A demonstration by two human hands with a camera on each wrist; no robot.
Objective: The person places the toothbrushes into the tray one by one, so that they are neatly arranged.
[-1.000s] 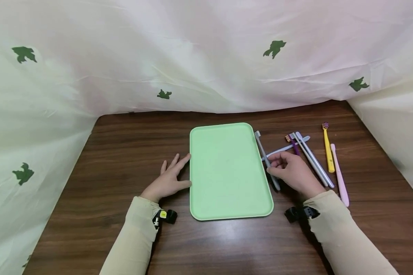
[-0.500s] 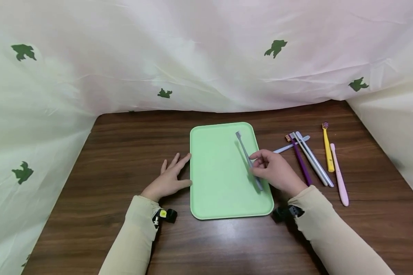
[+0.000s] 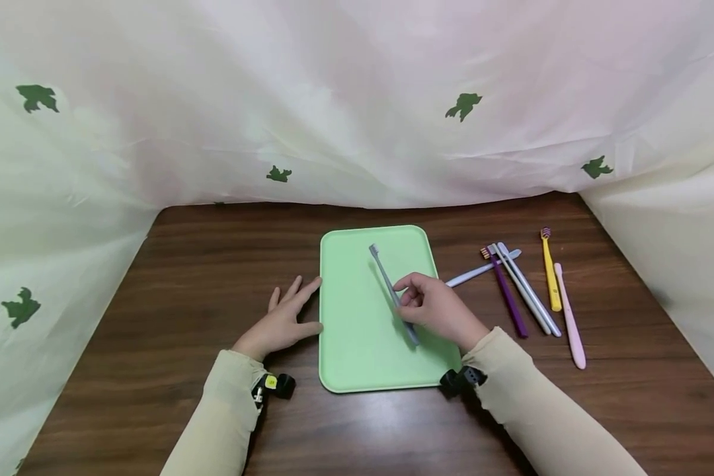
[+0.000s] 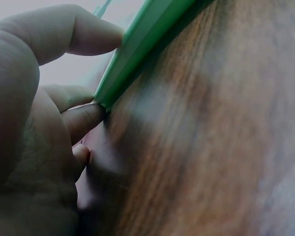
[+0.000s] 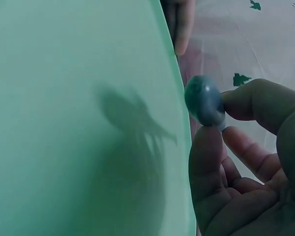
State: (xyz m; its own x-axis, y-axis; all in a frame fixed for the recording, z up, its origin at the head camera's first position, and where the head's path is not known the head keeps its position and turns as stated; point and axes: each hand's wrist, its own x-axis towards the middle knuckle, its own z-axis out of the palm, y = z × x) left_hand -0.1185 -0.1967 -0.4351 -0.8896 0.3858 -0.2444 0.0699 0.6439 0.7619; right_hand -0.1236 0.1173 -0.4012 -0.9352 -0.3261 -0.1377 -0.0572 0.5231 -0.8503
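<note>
My right hand [image 3: 437,309] pinches a grey-blue toothbrush [image 3: 383,274] between thumb and fingers over the green tray [image 3: 357,360]. Its bristle head points to the far left, its handle end toward the near right. In the right wrist view the rounded handle end of the toothbrush [image 5: 202,98] faces the camera, and a shadow of hand and brush falls on the tray. My left hand [image 3: 276,327] is spread at the tray's left edge, thumb and fingertips touching the rim. The left wrist view shows that thumb and fingers against the tray's side wall [image 4: 137,49].
Right of the tray lie several toothbrushes: a light blue one [image 3: 470,274] partly under others, a purple one [image 3: 508,297], two pale silver-blue ones [image 3: 529,291] side by side, a yellow one [image 3: 550,274] and a pink one [image 3: 571,324]. White cloth [image 3: 333,99] surrounds the wooden table [image 3: 226,244].
My right hand took the grey-blue toothbrush from beside the tray's right edge and carried it left, over the tray. The left hand stays at the rim. The head view has shifted slightly.
</note>
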